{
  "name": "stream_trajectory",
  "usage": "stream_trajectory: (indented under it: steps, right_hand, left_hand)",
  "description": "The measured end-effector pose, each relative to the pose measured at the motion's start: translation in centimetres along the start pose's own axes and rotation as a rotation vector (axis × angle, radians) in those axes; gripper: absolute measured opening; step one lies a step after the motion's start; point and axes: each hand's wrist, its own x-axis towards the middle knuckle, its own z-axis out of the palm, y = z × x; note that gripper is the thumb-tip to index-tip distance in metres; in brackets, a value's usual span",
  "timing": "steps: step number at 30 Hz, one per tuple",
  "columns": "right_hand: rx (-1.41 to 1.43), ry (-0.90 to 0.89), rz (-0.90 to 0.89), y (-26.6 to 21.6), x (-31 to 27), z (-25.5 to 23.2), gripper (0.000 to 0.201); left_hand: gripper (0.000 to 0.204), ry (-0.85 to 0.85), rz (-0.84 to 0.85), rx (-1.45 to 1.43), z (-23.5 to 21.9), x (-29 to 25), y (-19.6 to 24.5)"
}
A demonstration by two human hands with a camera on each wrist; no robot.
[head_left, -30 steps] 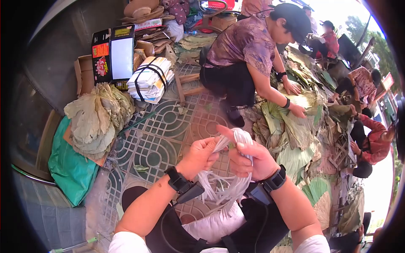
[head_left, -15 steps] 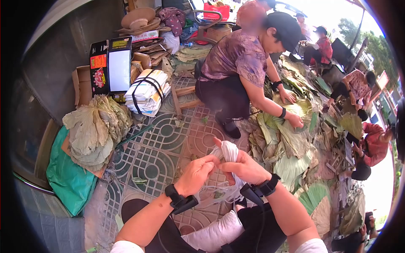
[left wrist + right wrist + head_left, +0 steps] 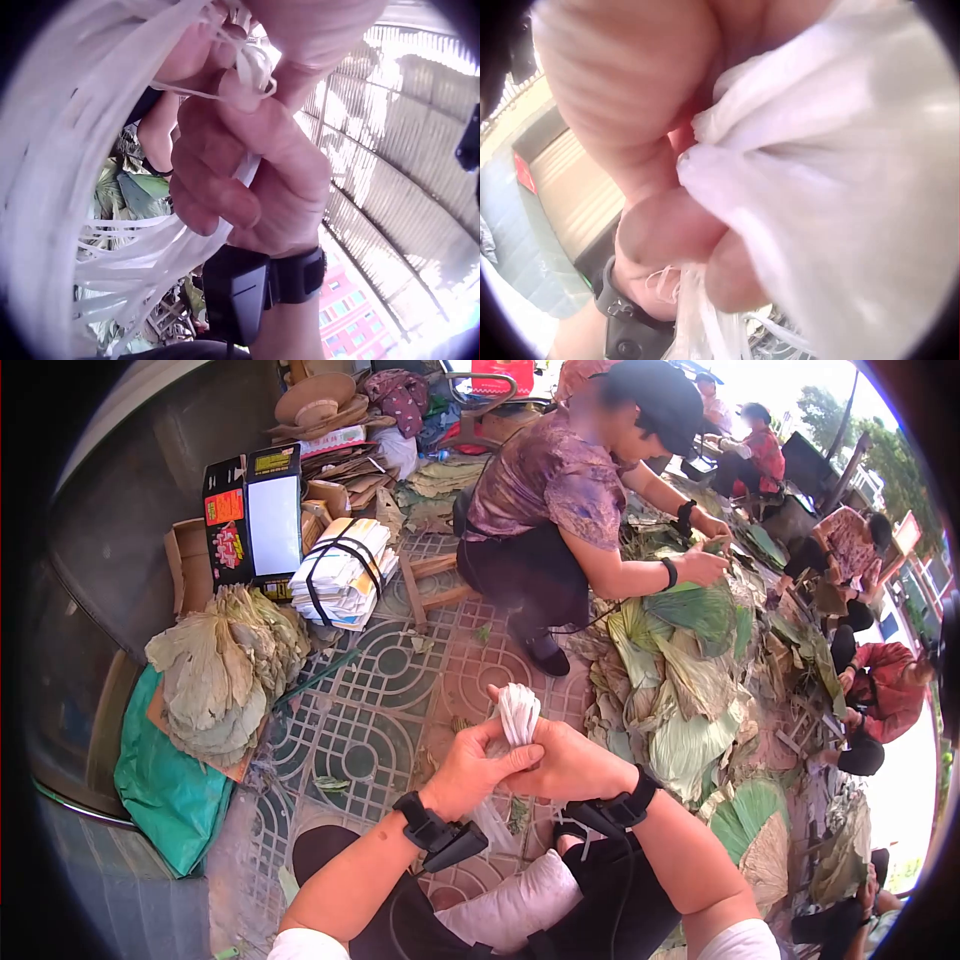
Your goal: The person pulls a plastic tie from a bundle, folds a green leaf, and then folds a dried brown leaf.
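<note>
A bundle of white plastic strips [image 3: 519, 712] stands up between my two hands, its top folded into a loop. My left hand [image 3: 468, 765] grips it from the left, thumb pointing across toward the other hand. From the other side my right hand [image 3: 575, 762] holds the same bundle, with its fingers wrapped round it. Loose strips [image 3: 488, 822] hang below the hands. In the left wrist view, a thin strand crosses near the fingers, and the white strips [image 3: 97, 142] fill the left side. White plastic [image 3: 840, 165] covers much of the right wrist view.
A person [image 3: 560, 500] crouches ahead, handling large leaves [image 3: 695, 615] heaped along the right. To the left stand a strapped paper stack [image 3: 343, 573], a pile of dried leaves [image 3: 225, 665] and a green sack [image 3: 165, 780]. Patterned paving [image 3: 365, 750] lies below.
The hands have come together around the bundle, whose wide, loose loop is now a tight upright fold. The crouching person has lifted their hands from the leaf heap.
</note>
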Motion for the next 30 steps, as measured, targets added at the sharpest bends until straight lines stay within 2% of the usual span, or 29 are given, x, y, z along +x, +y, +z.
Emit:
stream_trajectory:
  steps: [4, 7, 10, 11, 12, 14, 16, 20, 22, 24, 25, 26, 27, 28, 29, 30]
  right_hand:
    - [0.013, -0.037, 0.084, -0.1, 0.0, -0.5, 0.074]
    - [0.312, -0.145, 0.144, -2.2, -1.0, -1.9, 0.058]
    - [0.282, -0.090, 0.220, -2.2, -1.7, -1.8, 0.060]
    - [0.145, -0.042, 0.096, -2.6, -1.7, -1.2, 0.058]
    - [0.146, -0.046, 0.093, -2.2, -1.7, -0.7, 0.058]
    - [-0.123, 0.024, 0.002, -1.3, -1.5, 0.1, 0.062]
    - [-0.148, 0.051, 0.027, -2.1, -1.5, 0.1, 0.057]
    - [-0.411, 0.084, 0.100, -1.7, -1.5, 0.4, 0.048]
    - [-0.485, 0.080, 0.115, -1.5, -1.6, 0.5, 0.045]
    - [-0.288, 0.106, -0.063, -1.4, -1.9, 0.6, 0.033]
    - [-0.283, 0.108, -0.059, -1.6, -2.1, 0.6, 0.033]
    - [0.186, 0.030, 0.077, -2.3, -2.1, 0.3, 0.025]
    - [0.655, -0.052, 0.212, -2.8, -2.0, 0.0, 0.017]
    - [0.655, -0.051, 0.212, -2.9, -2.1, -0.4, 0.017]
    - [0.861, -0.018, 0.191, -2.9, -2.4, -1.0, 0.014]
    - [1.066, 0.016, 0.170, -2.8, -2.7, -1.8, 0.011]
  left_hand:
    - [0.026, 0.049, -0.006, -0.136, 0.6, -0.1, 0.2]
    - [0.019, 0.139, -0.074, -0.160, -0.4, -0.1, 1.0]
    - [0.017, 0.232, -0.094, -0.329, -1.6, 0.2, 1.4]
    - [0.019, 0.249, -0.104, -0.328, -1.6, 0.2, 1.3]
    - [0.021, 0.264, -0.111, -0.324, -1.5, 0.3, 1.3]
    - [0.020, 0.289, -0.147, -0.309, -1.3, 0.3, 1.3]
    - [0.021, 0.267, -0.148, -0.229, -1.3, 0.3, 1.0]
    - [0.030, 0.303, -0.187, -0.086, -0.6, 0.1, 1.5]
    - [0.045, 0.254, -0.078, 0.132, -0.6, 0.0, 1.5]
    - [0.047, 0.196, -0.155, 0.148, -1.4, -0.3, 1.2]
    - [0.049, 0.136, -0.224, 0.167, -1.7, -0.4, 1.1]
    - [0.049, 0.133, -0.225, 0.170, -1.6, -0.5, 0.9]
    - [0.049, 0.091, -0.183, 0.034, -1.5, -0.7, 0.8]
    - [0.050, 0.050, -0.139, -0.104, -1.4, -0.8, 0.7]
    - [0.050, 0.051, -0.138, -0.106, -1.5, -0.8, 1.1]
    - [0.045, -0.065, -0.126, -0.106, -1.6, -0.9, 1.6]
